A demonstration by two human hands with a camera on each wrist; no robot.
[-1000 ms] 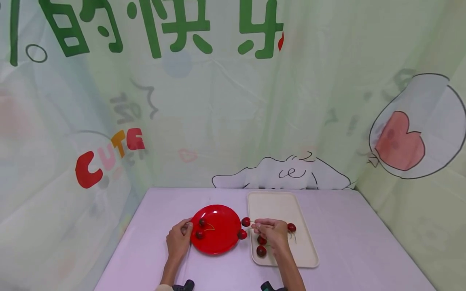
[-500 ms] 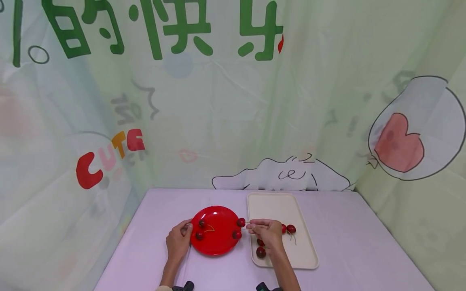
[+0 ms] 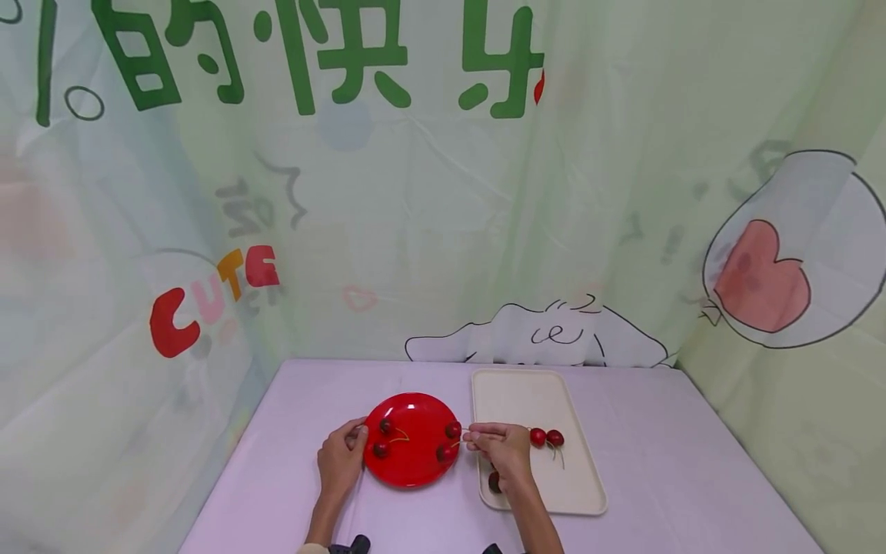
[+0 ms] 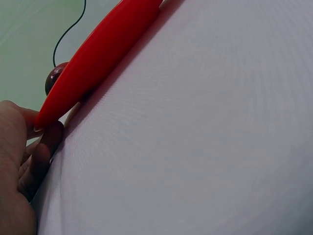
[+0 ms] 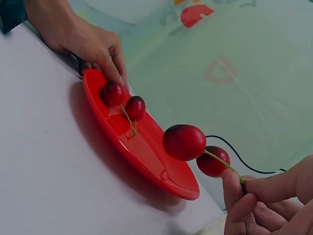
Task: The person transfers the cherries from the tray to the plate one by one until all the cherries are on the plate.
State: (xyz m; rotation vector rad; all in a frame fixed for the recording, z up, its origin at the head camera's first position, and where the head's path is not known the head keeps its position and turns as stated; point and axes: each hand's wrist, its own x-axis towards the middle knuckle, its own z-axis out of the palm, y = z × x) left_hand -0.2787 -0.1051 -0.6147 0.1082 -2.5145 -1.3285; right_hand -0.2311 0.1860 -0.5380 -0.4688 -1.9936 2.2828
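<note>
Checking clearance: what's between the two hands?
Head view: red plate, two cherries on it, and the cherry pair the right hand pinches by its stems.

- Head view: the right hand (image 3: 507,452) is partly hiding the beige tray (image 3: 522,396) and a dark cherry (image 3: 494,482); the top edge is cutting green lettering (image 3: 381,56).
- Left wrist view: the red plate (image 4: 90,63) is extending past the top and partly masking a rim-side cherry (image 4: 53,78); the left edge is cropping the left hand (image 4: 14,161).
- Right wrist view: the nearer held cherry (image 5: 184,142) is overlapping its neighbour (image 5: 216,164).
</note>
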